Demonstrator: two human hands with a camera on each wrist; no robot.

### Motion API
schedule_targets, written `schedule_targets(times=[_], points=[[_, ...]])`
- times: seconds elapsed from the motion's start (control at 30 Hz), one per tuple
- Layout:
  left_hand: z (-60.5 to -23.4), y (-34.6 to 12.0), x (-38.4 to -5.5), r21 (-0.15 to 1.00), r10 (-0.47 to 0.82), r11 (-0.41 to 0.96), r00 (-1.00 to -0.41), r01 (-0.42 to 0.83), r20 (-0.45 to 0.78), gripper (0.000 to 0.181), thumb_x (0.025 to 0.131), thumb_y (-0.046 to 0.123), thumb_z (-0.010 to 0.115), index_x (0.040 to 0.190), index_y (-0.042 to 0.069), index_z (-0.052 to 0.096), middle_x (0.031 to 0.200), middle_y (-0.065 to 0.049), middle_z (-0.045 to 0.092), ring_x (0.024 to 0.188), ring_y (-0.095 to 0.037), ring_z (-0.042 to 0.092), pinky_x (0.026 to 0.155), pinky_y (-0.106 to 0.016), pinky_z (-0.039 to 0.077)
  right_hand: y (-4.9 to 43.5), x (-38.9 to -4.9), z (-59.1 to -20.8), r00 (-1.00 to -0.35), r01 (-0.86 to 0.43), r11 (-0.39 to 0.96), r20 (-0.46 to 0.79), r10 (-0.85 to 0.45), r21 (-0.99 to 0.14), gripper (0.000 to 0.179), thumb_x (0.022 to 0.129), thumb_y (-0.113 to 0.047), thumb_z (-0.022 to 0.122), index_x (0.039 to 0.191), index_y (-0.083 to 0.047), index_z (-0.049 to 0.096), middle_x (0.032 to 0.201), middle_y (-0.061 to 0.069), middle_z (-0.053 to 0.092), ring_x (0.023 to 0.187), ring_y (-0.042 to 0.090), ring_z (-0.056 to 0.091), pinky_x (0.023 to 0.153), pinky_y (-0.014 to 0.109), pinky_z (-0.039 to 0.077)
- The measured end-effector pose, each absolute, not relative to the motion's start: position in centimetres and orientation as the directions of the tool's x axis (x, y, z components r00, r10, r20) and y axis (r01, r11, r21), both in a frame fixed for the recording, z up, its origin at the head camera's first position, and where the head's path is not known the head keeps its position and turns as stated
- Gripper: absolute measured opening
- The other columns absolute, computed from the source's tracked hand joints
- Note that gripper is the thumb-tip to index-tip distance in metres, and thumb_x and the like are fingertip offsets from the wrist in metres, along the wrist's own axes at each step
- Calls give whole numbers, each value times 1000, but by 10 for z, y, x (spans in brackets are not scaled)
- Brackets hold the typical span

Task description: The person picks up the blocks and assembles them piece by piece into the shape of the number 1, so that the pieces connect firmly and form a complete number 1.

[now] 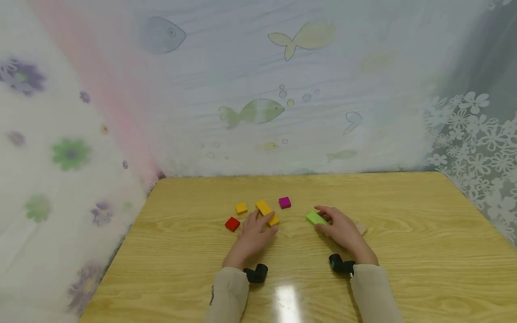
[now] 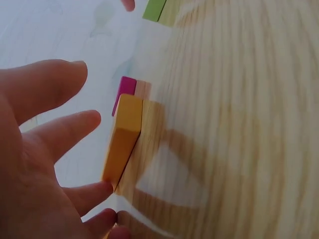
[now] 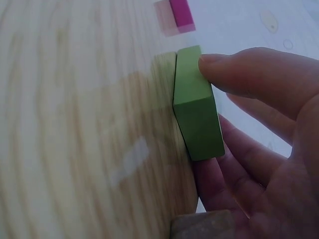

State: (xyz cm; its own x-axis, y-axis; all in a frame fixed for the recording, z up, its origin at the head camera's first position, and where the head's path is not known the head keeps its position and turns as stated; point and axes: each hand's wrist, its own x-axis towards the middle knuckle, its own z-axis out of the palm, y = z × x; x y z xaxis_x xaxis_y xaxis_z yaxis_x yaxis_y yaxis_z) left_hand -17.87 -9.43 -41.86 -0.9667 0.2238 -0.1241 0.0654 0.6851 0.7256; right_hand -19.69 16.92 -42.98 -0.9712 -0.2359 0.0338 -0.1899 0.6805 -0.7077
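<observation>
My left hand (image 1: 252, 235) spreads its fingers over a long orange-yellow block (image 1: 264, 207). In the left wrist view a fingertip (image 2: 103, 188) is right at the low end of that block, and the thumb stands apart from it. On the right, my right hand (image 1: 342, 228) pinches a light green block (image 1: 316, 218) lying on the table. Its thumb (image 3: 214, 64) presses one side in the right wrist view, while the other fingers reach round the far side, partly hidden by the block.
A small yellow block (image 1: 241, 208) and a red block (image 1: 232, 224) lie left of the long one. A magenta block (image 1: 284, 202) sits farther back, between the hands. Behind the right hand lies a plain wooden block (image 1: 361, 228). A patterned curtain (image 1: 242, 148) borders the table (image 1: 181, 278).
</observation>
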Motion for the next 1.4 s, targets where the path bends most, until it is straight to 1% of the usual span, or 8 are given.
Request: schedule_targets(times=[0.2,0.63,0.8,0.97,1.07,1.13,1.27,1.4], points=[[-419,-86,-177,674,199,737,-969,50,-146,47,90,46,45,135,37,37,149,-6,0,133,-29,-9,93,-64,0,170,-198,-429,-969,-194,683,31,-244,-704,54,85,-27,61,133,-15,42,118,6,51,104,25,50,83,45,39],[-415,-79,-174,624,170,779,-978,57,-123,47,88,43,49,133,32,40,148,-11,4,133,-32,-3,91,-62,10,170,-196,-427,-968,-201,721,22,-250,-663,53,85,-26,61,133,-14,43,115,9,51,101,25,50,82,45,40],[-412,-77,-173,607,165,793,-978,56,-126,46,88,42,49,133,31,41,148,-13,5,133,-33,-2,90,-64,10,168,-194,-422,-968,-208,765,19,-249,-609,51,86,-27,59,132,-13,43,108,10,50,92,23,50,76,43,41],[-413,-73,-172,553,157,831,-978,55,-138,49,88,44,48,135,33,38,147,-15,3,133,-34,-3,88,-65,10,165,-192,-420,-972,-186,804,-14,-235,-564,50,87,-31,56,133,-15,43,96,7,46,75,18,44,62,33,37],[-414,-72,-173,557,149,829,-980,53,-129,47,88,44,49,132,30,41,147,-15,7,133,-33,-1,88,-65,10,163,-191,-419,-976,-163,818,-32,-217,-552,50,88,-33,55,133,-16,43,87,6,43,69,18,39,57,31,32],[-415,-73,-174,564,138,824,-983,48,-118,43,87,44,50,127,27,46,146,-13,13,133,-32,2,89,-64,12,161,-191,-419,-977,-154,823,-37,-208,-547,50,88,-33,54,133,-15,43,85,6,42,67,18,37,56,31,31],[-413,-76,-175,573,113,819,-989,39,-94,33,86,42,53,112,21,53,140,-10,26,131,-30,14,87,-60,20,159,-192,-417,-979,-148,823,-35,-200,-549,51,87,-35,55,131,-11,44,84,6,42,68,18,38,57,31,31],[-410,-78,-175,583,110,811,-991,45,-76,27,86,40,55,105,21,57,132,-6,34,124,-24,26,84,-56,24,157,-193,-418,-980,-144,817,-35,-196,-559,55,87,-38,55,132,-9,42,88,9,48,72,20,43,60,34,35]])
